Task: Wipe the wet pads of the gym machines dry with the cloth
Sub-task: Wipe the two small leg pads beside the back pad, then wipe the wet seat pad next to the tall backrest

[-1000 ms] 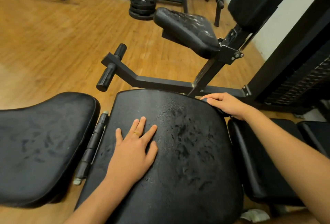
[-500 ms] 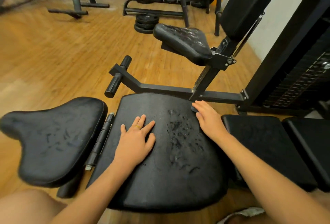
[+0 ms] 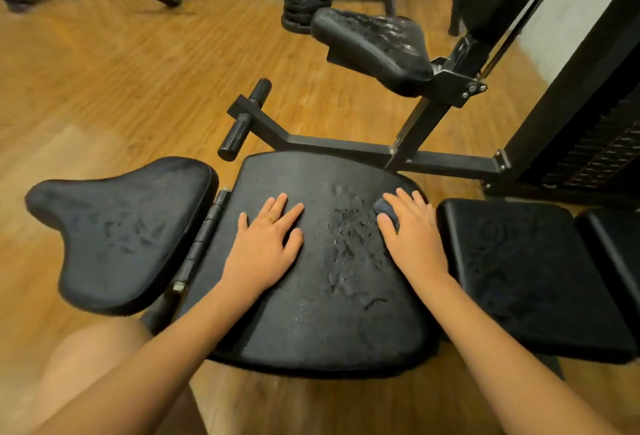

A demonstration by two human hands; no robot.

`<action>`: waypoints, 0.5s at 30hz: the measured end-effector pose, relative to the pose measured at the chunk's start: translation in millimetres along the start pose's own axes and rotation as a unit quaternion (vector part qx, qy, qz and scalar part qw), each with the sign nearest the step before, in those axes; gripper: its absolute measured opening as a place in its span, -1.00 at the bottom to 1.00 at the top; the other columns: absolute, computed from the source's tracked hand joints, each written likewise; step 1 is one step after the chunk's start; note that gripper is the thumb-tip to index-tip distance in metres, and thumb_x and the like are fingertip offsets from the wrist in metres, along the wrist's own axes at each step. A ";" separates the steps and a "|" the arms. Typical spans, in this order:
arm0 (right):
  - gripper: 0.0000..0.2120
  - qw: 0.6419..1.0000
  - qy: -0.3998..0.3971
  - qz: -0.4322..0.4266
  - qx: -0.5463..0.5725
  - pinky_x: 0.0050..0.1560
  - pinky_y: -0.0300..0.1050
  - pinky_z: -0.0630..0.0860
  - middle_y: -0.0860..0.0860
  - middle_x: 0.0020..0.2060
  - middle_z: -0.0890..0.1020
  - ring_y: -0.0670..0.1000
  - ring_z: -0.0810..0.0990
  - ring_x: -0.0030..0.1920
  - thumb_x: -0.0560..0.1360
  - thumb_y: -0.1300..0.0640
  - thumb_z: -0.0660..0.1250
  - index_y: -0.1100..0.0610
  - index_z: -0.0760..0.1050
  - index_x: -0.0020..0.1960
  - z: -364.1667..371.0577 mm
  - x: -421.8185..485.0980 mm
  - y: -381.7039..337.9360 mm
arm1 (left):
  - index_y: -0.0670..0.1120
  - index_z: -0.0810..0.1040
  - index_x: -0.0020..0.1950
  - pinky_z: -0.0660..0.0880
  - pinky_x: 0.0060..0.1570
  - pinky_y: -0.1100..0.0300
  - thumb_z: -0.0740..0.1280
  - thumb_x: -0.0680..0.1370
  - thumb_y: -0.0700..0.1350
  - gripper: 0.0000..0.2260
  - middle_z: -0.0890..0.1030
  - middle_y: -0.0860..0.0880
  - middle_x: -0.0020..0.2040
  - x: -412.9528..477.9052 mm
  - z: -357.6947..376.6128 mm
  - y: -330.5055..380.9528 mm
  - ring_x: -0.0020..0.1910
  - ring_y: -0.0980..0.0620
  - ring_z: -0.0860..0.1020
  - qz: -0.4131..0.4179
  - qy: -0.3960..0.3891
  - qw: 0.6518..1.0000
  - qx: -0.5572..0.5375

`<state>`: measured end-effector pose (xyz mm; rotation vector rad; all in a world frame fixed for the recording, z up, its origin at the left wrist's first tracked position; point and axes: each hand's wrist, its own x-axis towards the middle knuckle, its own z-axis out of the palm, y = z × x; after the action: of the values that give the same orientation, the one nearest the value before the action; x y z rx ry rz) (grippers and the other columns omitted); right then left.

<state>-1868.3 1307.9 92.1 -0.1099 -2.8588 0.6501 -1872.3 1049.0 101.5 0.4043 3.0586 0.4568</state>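
A large black middle pad (image 3: 311, 313) lies in front of me, with wet streaks and droplets down its centre. My left hand (image 3: 265, 251) rests flat on its left part, fingers straight and spread. My right hand (image 3: 412, 233) presses a small dark grey cloth (image 3: 386, 211) against the pad's upper right; only a bit of the cloth shows under the fingers. A wet saddle-shaped pad (image 3: 117, 230) sits to the left, and a square pad (image 3: 530, 275) to the right. Farther back, a raised seat pad (image 3: 370, 43) glistens with water.
The machine's black steel frame (image 3: 346, 147) with a roller handle (image 3: 242, 122) runs behind the middle pad. A weight stack (image 3: 595, 154) stands at the right. Weight plates (image 3: 304, 8) and other machines sit on the wooden floor beyond. My bare knee (image 3: 93, 362) is at lower left.
My right hand has slid down and inward from the pad's far right edge onto its wet upper right, and the cloth now shows under it. The view has pulled back. My left hand stayed put.
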 end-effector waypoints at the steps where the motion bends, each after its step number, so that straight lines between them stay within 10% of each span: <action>1: -0.60 1.000 0.005 -0.004 -0.009 0.50 0.11 0.04 0.06 0.46 0.36 0.14 0.18 0.51 0.62 0.01 0.18 0.07 0.39 0.43 3.3 -0.2 0.1 | 0.15 0.21 0.57 0.08 0.47 -0.26 -0.04 0.63 0.17 -0.50 0.13 0.00 0.61 0.8 1.5 -1.1 0.59 -0.01 0.07 0.003 0.000 1.000 0.004; 15: -0.69 0.995 -0.005 -0.044 -0.089 0.19 0.07 0.33 0.14 0.21 0.46 0.18 0.38 0.22 0.60 0.13 0.23 0.07 0.48 0.33 -10.1 1.8 -18.0 | 0.04 0.32 0.54 0.05 0.44 -0.36 0.12 0.66 0.06 -0.56 0.17 -0.06 0.60 6.0 -5.7 -3.7 0.58 -0.08 0.12 0.001 -0.031 0.999 -0.041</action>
<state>-1868.3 1296.2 109.2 -0.0059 -2.9078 0.3789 -1879.4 1045.5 106.0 0.4113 2.9687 0.5558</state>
